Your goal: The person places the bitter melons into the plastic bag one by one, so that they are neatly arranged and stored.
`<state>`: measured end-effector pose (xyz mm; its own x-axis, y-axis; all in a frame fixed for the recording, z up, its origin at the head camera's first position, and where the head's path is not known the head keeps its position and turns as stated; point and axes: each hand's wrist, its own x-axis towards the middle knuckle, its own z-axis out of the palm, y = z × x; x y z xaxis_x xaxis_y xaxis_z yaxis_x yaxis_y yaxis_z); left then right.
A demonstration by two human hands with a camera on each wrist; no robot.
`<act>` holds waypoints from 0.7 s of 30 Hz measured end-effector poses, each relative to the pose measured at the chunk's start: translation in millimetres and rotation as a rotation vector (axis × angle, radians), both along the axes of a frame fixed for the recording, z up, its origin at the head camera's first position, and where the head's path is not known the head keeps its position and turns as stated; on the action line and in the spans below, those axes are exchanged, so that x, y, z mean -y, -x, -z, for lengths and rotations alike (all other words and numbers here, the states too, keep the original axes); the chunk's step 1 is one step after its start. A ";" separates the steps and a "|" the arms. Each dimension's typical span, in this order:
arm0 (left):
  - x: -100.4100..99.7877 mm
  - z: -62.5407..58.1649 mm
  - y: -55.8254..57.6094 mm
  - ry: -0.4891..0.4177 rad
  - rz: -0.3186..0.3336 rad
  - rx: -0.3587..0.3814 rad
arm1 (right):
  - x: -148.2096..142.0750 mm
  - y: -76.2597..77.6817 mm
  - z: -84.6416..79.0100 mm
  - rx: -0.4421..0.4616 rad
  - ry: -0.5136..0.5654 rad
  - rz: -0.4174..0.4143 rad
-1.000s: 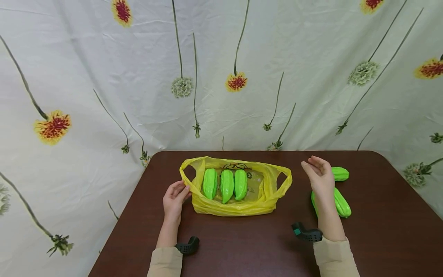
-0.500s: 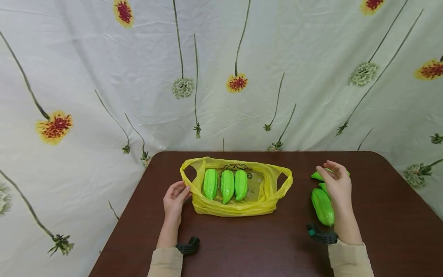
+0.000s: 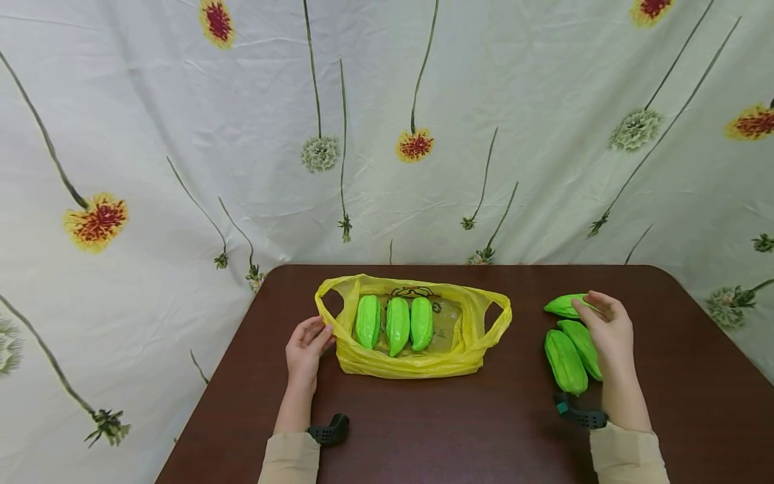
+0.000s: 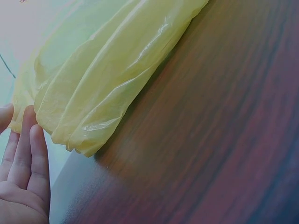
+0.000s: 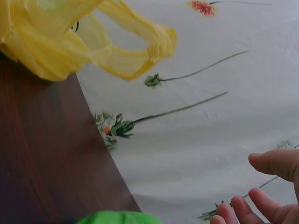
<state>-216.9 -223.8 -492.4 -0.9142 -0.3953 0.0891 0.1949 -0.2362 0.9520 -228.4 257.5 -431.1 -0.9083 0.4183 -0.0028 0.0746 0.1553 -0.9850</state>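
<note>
A yellow plastic bag (image 3: 411, 366) lies with its mouth spread wide, and three glossy green, elongated, ridged fruit-like pieces (image 3: 398, 326) rest side by side inside it. My left hand (image 3: 304, 353) pinches the bag near its left handle; the left wrist view shows thumb and fingers at the yellow film (image 4: 93, 88). On the right, my right hand (image 3: 612, 333) hovers by the farthest loose green piece (image 3: 562, 306), overlapping its right end. Its thumb and fingers (image 5: 271, 163) are spread apart with nothing between them. Two more green pieces (image 3: 565, 363) lie together, left of that wrist.
The dark wooden table (image 3: 447, 430) has rounded far corners. Behind it hangs a pale cloth (image 3: 544, 87) printed with flowers. A black wrist camera mount (image 3: 329, 429) sits on the left wrist, another mount (image 3: 580, 411) on the right.
My right hand has moved right and lower, from beside the bag to the farthest loose green piece, uncovering the other two. My left hand has kept its place on the bag.
</note>
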 end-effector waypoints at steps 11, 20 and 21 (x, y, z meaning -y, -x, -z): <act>-0.1 1.3 0.6 0.002 0.003 0.003 | -43.2 23.2 54.3 -0.030 0.122 0.032; 0.2 0.3 -0.2 0.001 0.003 0.014 | -40.4 8.7 47.3 0.119 -0.012 0.049; 0.3 0.2 -0.3 0.002 0.002 0.015 | -37.6 5.7 43.9 0.130 -0.016 0.048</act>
<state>-216.6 -224.0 -492.6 -0.9164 -0.3929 0.0759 0.1799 -0.2350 0.9552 -234.1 295.1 -475.0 -0.8795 0.4626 -0.1120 0.2093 0.1646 -0.9639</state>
